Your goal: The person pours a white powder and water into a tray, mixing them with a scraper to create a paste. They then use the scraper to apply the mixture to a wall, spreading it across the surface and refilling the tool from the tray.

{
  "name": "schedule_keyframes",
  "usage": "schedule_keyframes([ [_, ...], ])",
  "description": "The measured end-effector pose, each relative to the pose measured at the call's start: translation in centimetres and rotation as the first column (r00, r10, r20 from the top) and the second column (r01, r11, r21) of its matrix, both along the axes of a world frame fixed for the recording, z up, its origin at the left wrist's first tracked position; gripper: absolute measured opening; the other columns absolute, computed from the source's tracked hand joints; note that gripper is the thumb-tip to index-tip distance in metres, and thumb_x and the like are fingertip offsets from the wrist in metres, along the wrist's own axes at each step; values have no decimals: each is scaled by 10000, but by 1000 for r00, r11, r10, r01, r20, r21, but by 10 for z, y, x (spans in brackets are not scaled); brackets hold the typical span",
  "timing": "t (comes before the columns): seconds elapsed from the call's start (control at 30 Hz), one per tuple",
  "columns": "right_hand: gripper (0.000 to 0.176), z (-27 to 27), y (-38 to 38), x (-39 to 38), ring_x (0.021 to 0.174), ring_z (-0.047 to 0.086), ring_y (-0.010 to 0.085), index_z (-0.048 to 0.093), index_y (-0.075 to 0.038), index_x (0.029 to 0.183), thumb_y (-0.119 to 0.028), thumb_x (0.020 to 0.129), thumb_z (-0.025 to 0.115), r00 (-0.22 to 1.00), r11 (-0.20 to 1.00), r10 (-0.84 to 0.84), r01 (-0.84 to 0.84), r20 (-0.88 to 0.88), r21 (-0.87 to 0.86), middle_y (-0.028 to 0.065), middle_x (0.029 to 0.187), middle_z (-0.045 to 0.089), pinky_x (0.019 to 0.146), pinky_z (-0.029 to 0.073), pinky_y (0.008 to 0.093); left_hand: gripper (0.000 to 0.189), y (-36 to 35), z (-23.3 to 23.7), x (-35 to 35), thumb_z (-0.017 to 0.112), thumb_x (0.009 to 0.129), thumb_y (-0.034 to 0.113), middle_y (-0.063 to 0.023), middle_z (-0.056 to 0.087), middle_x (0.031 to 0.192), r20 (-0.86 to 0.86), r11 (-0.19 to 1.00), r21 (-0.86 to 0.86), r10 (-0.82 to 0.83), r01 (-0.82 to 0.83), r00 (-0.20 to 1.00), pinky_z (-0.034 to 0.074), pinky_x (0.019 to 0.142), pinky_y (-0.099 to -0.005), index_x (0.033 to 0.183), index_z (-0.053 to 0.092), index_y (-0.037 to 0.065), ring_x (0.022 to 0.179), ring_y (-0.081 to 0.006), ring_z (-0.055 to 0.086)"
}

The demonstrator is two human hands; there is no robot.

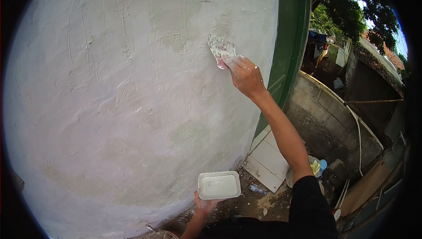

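Observation:
My right hand (247,75) grips a putty knife (220,48) whose broad blade is smeared with white paste. The blade lies against or very close to the rough, whitish wall (132,107), near its right side. Low in the view, my left hand (205,203) holds a white rectangular plastic tub (220,173) from its near left side and underneath. White paste sits inside the tub. Part of the left hand is hidden beneath the tub. White specks dot the fingers of my right hand.
A green door (285,32) borders the wall on the right. White tiles (268,162) lie at its foot. Beyond stands a low block wall (325,107) with a pale hose (358,133). A bucket rim (162,234) shows at the bottom edge. Trees (343,1) rise behind.

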State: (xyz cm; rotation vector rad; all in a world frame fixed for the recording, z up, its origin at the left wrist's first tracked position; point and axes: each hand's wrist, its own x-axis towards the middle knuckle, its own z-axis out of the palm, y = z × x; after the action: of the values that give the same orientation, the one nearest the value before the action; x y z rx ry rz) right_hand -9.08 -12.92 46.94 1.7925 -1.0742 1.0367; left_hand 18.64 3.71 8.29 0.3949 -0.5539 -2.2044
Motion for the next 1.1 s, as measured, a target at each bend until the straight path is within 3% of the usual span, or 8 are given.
schedule_keyframes([
  [0.17,432,-30,-5,12,960,637,281,641,-25,1160,55,736,632,997,997,-73,73,-21,15,118,1055,679,815,545,358,976,3,-2,-1,433,767,761,-198,335,1498,-7,1000,-9,-6,6,1000,340,1005,-697,1492,293,123,1328,-455,378],
  [0.27,352,-33,6,10,943,650,285,653,-9,1107,26,760,607,1000,998,3,-2,17,-62,118,1016,682,739,565,358,960,5,2,-2,432,774,744,-197,338,1496,1,1000,5,5,-5,1000,339,1003,-700,1491,296,121,1324,-455,382],
  [0.4,391,-14,18,-7,942,642,322,650,-5,1130,59,745,626,989,960,53,-11,141,-279,131,1029,681,803,536,375,943,6,-1,1,428,776,729,-191,346,1490,1,1000,8,10,-10,1000,343,1001,-697,1486,306,120,1319,-451,389],
  [0.5,379,19,13,-11,943,641,323,653,1,1124,59,751,621,987,940,5,50,159,-338,135,1028,681,789,537,378,944,9,1,1,421,773,733,-186,351,1488,10,1000,9,19,-20,1000,344,1000,-695,1484,311,121,1320,-449,388],
  [0.77,358,-5,5,8,844,636,296,672,-35,1099,49,750,657,992,994,92,-96,80,43,126,971,686,723,522,376,958,8,6,1,407,771,750,-185,343,1493,7,999,-11,39,-39,999,343,1004,-694,1487,306,122,1327,-445,383],
  [0.83,371,-17,10,7,849,640,289,671,-35,1106,47,744,667,992,992,110,-113,59,53,118,974,690,729,528,371,963,9,11,-1,407,771,755,-185,333,1499,31,999,-6,45,-45,998,342,1004,-699,1489,300,122,1330,-445,380],
  [0.97,373,-53,19,6,862,650,282,671,-36,1109,39,743,676,993,990,120,-120,9,69,105,976,696,753,540,364,810,7,2,-2,312,850,623,-192,378,1473,-87,999,27,25,-22,996,341,1002,-698,1474,325,108,1306,-460,407],
  [1.1,352,-82,39,-6,857,654,300,677,-35,1097,53,756,662,985,992,117,-123,127,35,114,975,699,760,538,365,828,6,-11,-6,341,839,641,-189,383,1470,-152,1000,19,12,-9,988,358,994,-689,1472,327,108,1299,-453,417],
])
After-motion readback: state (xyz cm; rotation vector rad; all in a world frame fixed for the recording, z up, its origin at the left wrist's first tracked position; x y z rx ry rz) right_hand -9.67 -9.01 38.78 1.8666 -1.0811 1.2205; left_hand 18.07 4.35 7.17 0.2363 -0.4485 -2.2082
